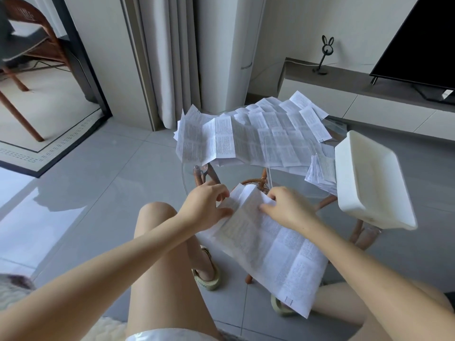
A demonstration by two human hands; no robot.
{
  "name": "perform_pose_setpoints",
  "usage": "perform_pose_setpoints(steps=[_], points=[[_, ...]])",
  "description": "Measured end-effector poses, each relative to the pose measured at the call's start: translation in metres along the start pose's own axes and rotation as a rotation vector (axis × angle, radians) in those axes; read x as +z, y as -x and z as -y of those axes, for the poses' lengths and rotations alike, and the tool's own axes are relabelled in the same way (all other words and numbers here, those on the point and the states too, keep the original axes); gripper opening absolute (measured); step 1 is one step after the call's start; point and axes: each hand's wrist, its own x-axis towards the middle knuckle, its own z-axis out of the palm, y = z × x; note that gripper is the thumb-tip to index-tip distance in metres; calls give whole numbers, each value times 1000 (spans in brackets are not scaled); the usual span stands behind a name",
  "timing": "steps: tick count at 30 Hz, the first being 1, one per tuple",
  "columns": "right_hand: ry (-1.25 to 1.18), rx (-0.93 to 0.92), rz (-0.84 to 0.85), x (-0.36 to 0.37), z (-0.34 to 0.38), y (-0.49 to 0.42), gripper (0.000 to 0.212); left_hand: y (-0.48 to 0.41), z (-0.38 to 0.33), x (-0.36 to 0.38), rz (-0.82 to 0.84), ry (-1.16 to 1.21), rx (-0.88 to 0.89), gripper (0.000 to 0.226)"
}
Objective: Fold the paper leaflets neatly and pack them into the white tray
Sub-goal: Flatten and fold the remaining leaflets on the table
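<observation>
A long printed paper leaflet (273,254) lies across the near edge of a round glass table (290,178) and hangs toward my lap. My left hand (206,207) pinches its far left corner, fingers curled on the paper. My right hand (288,207) pinches the raised fold at its far end. Beyond lies a spread pile of unfolded leaflets (253,134). A small stack of folded leaflets (320,173) sits at the right, touching the white tray (369,183), which looks empty and rests on the table's right side.
The table stands on rattan legs (204,177) over a grey tiled floor. A curtain (170,57) hangs behind it. To the right are a low TV cabinet (344,99), a black TV (423,38) and a rabbit-eared stand (325,55). A wooden chair (27,52) is far left.
</observation>
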Motion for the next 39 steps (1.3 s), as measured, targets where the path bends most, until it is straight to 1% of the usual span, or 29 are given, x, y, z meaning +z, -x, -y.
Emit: perform_pose_setpoints(steps=[3, 4, 7, 9, 10, 13, 16, 19, 23, 29, 35, 39], points=[[110, -14, -26, 5, 2, -1, 36, -1, 5, -5, -37, 73, -64, 15], [124, -18, -20, 5, 2, -1, 40, -1, 7, -6, -56, 104, -100, 13], [129, 0, -10, 4, -1, 0, 43, 0, 8, -7, -76, 167, -170, 21], [114, 18, -8, 3, -1, -1, 41, 0, 5, -6, -81, 175, -177, 15], [105, 19, -5, 2, 0, -1, 40, 0, 2, -7, -77, 163, -167, 15], [85, 16, 2, 2, -1, -4, 37, 0, -3, -5, -25, 80, -115, 32], [70, 20, -9, 2, -2, -5, 34, -1, -4, -4, -7, 47, -91, 35], [77, 19, -19, 2, -1, -5, 28, -2, -1, -3, -13, 47, -82, 36], [73, 10, -27, 1, -2, -4, 30, -2, 0, -3, -17, 70, -92, 35], [77, 4, -48, 2, -1, -3, 42, -7, 5, -5, -21, 107, -110, 24], [95, -8, -96, 3, -1, 0, 33, -10, 6, -11, 9, 126, -115, 19], [98, -7, -90, 4, -1, -1, 36, -11, 6, -12, 28, 111, -127, 20]])
